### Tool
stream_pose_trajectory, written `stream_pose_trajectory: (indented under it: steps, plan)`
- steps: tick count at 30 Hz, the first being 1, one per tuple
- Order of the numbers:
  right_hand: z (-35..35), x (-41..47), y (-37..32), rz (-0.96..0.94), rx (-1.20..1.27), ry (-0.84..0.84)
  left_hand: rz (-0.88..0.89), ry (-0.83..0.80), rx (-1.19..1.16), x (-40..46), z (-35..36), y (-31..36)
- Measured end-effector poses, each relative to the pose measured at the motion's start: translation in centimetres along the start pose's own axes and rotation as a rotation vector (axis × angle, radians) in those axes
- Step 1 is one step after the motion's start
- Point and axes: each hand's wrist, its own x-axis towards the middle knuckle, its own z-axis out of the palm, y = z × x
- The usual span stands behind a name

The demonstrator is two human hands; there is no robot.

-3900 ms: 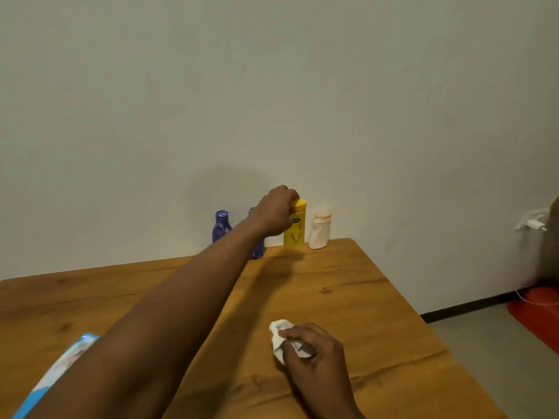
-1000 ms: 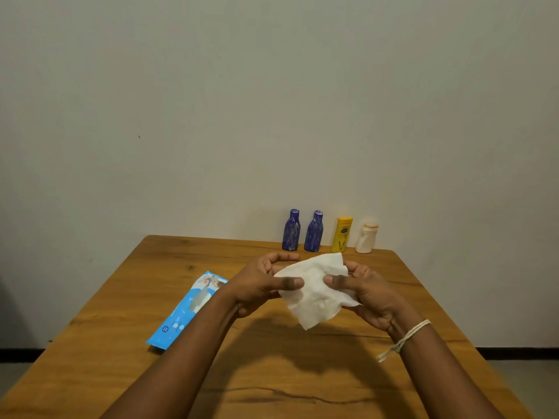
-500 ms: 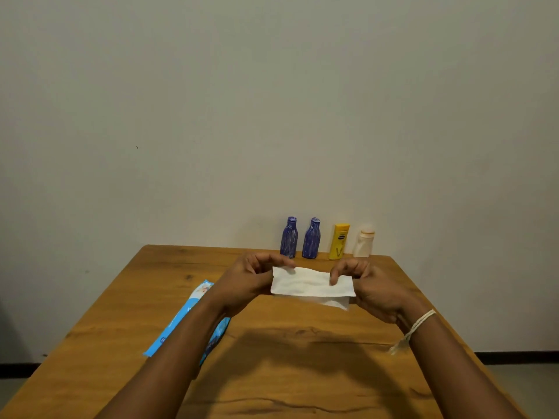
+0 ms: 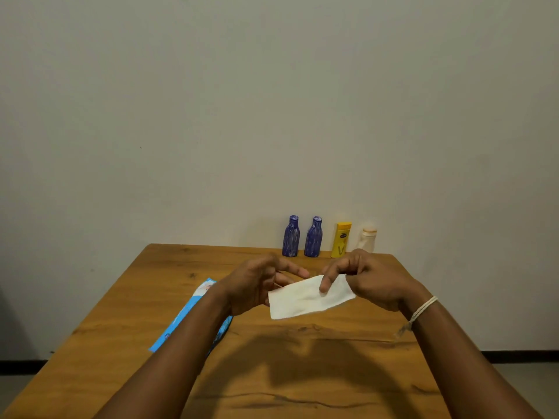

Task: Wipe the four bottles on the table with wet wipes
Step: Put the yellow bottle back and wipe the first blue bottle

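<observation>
From the head view, both forearms reach forward over the wooden table (image 4: 302,373), the two hands raised above it and a little apart, with a folded white wet wipe (image 4: 305,297) spanning the gap between them. The right hand (image 4: 367,279) is turned knuckles-up, its fingers curled down and pinching the wipe's right end, one fingertip lying on the sheet's upper face; a pale string bracelet (image 4: 422,309) circles that wrist. The left hand (image 4: 257,282) sits at the wipe's left end with fingers loosely extended toward it; whether it actually grips the sheet cannot be told. Beyond the wipe, against the wall at the table's far edge, four bottles stand upright in a row: two blue bottles (image 4: 291,236) side by side, then a yellow bottle (image 4: 341,239), then a white bottle (image 4: 367,238). Left of the wipe, a blue wipes pack (image 4: 184,319) lies flat on the table, partly hidden under the left forearm.
</observation>
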Motion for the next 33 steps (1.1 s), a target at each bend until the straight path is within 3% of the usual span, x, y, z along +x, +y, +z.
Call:
stream_pose_trajectory:
  steps: [2,4,7,10,15,19,22,27,33]
  plan:
    - [0.0,0.1,0.1,0.009,0.052,0.002,0.036,0.030,0.199,0.7,0.7,-0.1]
    - [0.1,0.6,0.7,-0.014,0.305,0.000,0.053,0.066,0.278,1.2,1.1,-0.3]
    - [1.3,1.7,2.9,0.079,1.051,-0.017,0.068,0.105,0.114,1.2,1.3,-0.5]
    - [4.5,2.6,4.2,0.269,1.315,-0.006,0.061,0.176,-0.147,1.3,2.2,-0.8]
    - [6.9,3.1,3.5,0.280,1.102,0.217,-0.008,0.406,-0.131,1.6,3.4,-1.1]
    - [6.6,3.4,3.5,0.178,0.833,0.327,0.048,0.589,0.165,1.6,3.1,-1.1]
    - [6.1,3.4,3.8,0.060,0.732,0.392,0.146,0.490,0.177,0.9,2.4,-0.9]
    - [5.4,3.4,4.5,-0.147,0.619,0.345,0.168,0.347,0.003,0.6,1.6,-1.3]
    - [4.9,3.8,5.1,-0.133,0.658,0.206,0.096,0.315,-0.197,1.7,1.6,-1.9]
